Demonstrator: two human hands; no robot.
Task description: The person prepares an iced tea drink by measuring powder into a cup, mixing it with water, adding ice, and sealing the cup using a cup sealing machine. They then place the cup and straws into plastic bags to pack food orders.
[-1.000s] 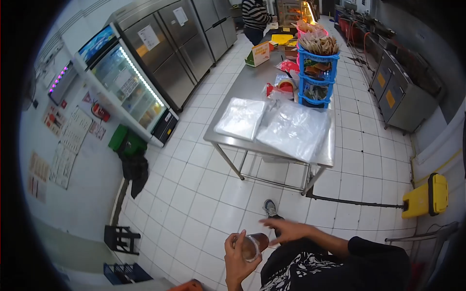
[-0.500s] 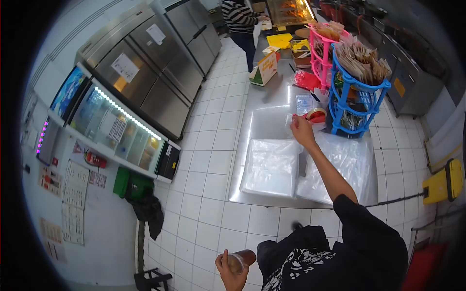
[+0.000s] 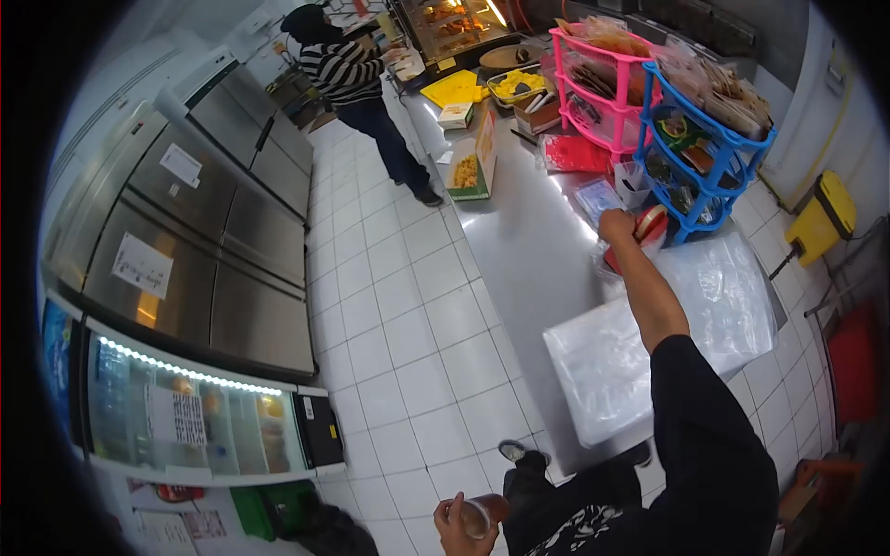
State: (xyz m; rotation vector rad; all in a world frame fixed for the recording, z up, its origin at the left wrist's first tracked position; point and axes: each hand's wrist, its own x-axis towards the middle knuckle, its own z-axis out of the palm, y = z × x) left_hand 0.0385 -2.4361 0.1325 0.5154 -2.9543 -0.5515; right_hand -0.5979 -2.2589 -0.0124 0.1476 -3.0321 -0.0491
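My left hand (image 3: 458, 530), low in the view, is wrapped round a clear plastic cup (image 3: 484, 515) of brown drink, held tilted above the floor. My right hand (image 3: 616, 226) is stretched over the steel table (image 3: 519, 232) with its fingers curled in; what they grip is hidden. Right beside it is a red tape dispenser (image 3: 612, 260) with a tape roll (image 3: 652, 223), partly covered by my wrist. Stacks of clear plastic bags (image 3: 593, 371) lie under my forearm at the near end. A pale printed packet (image 3: 598, 198) lies just beyond my fingers.
Blue (image 3: 691, 222) and pink (image 3: 607, 134) tiered racks of packets stand along the table's right side. Further back are an open food box (image 3: 473, 181), a red packet (image 3: 577, 153) and a lit display case (image 3: 454, 28). A person in stripes (image 3: 343, 74) stands left; fridges (image 3: 185, 389) line that side.
My view has turned and come closer to the table. My right hand has shifted from the dispenser's left end to farther over it. My left hand still holds the cup.
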